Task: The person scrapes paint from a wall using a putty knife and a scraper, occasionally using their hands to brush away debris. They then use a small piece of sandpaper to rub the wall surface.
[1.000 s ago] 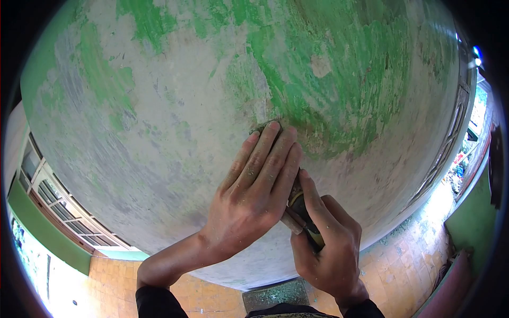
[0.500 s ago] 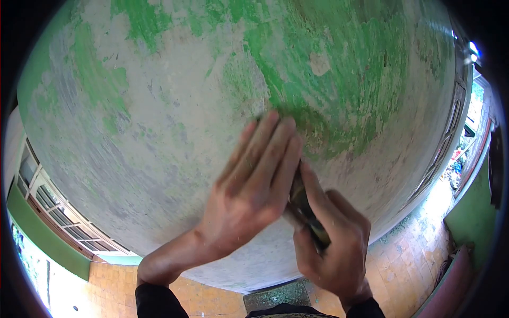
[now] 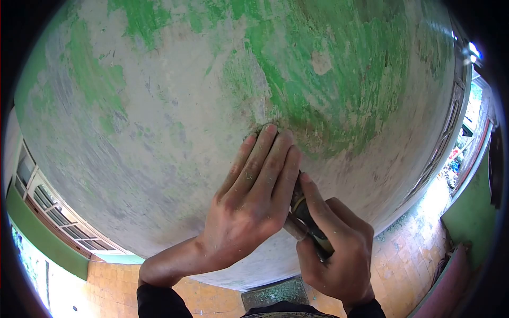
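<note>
A wall with patchy green paint and bare grey plaster (image 3: 175,122) fills most of the view. My right hand (image 3: 339,246) is wrapped round the dark handle of a scraper (image 3: 312,222), which slants up and left. A strip of metal shows beside the handle. Lying almost flat over the scraper's front part, my left hand (image 3: 249,196) has its fingers stretched upward, the tips near the lower edge of the green patch. The scraper's working edge is mostly hidden under these fingers. Small green flecks stick to the left hand.
Orange floor tiles (image 3: 212,297) lie below, with a dark mat (image 3: 275,293) dusted with green flakes at the wall's foot. White-framed windows (image 3: 58,206) stand at left. A bright opening (image 3: 472,127) and a green low wall (image 3: 469,209) are at right.
Both hands and the scraper have slid a little way down the wall. The grip of the right hand and the flat left hand look the same.
</note>
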Motion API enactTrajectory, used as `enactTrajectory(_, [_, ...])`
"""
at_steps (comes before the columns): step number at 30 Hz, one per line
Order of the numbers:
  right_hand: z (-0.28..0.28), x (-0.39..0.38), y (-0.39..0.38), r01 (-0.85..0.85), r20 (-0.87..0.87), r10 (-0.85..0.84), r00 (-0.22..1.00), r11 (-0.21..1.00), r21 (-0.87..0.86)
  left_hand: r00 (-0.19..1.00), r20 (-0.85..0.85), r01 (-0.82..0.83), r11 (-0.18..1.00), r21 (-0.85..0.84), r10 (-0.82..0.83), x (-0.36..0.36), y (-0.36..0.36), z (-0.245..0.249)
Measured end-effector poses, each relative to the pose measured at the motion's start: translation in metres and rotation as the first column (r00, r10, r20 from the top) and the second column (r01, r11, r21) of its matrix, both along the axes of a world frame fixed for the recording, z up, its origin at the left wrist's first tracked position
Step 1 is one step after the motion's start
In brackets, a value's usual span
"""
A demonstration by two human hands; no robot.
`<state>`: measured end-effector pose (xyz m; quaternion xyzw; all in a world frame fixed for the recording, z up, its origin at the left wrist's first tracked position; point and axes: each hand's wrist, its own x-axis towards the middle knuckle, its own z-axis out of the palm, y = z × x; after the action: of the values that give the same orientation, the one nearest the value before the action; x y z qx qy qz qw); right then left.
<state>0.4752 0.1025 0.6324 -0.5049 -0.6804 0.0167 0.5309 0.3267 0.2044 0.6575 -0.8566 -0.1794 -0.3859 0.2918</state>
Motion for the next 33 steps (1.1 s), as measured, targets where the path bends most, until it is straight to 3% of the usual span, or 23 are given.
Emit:
enactTrajectory(2, [0.002,0.007,-0.002,-0.034,0.095,0.033,0.995,0.999,0.01,1.0,0.006,0.011,1.0,0.005,-0.011,0.0,0.001,0.002])
enactTrajectory(5, [-0.002,-0.002,0.004,-0.008,-0.024,0.009,1.0,0.999,0.046,1.0,0.01,0.021,1.0,0.006,-0.021,0.001,0.003,0.0])
enactTrajectory(14, [-0.013,-0.006,0.012,0.003,-0.051,0.0,0.999,0.998,0.064,1.0,-0.004,0.012,0.999,0.043,-0.012,0.0,0.007,-0.002])
enactTrajectory(18, [0.0,-0.005,0.012,0.02,-0.025,-0.018,1.0,0.997,0.077,0.999,0.037,-0.003,0.997,0.081,0.0,0.0,0.007,0.016])
enactTrajectory(21, [0.003,0.003,0.012,-0.019,0.078,0.011,0.997,0.994,0.111,1.0,0.015,0.019,1.0,0.011,-0.02,0.0,0.004,0.008])
enactTrajectory(33, [0.007,0.002,0.014,-0.034,0.047,0.029,0.998,0.994,0.106,0.999,0.046,0.0,0.999,0.034,-0.002,0.004,0.003,0.019])
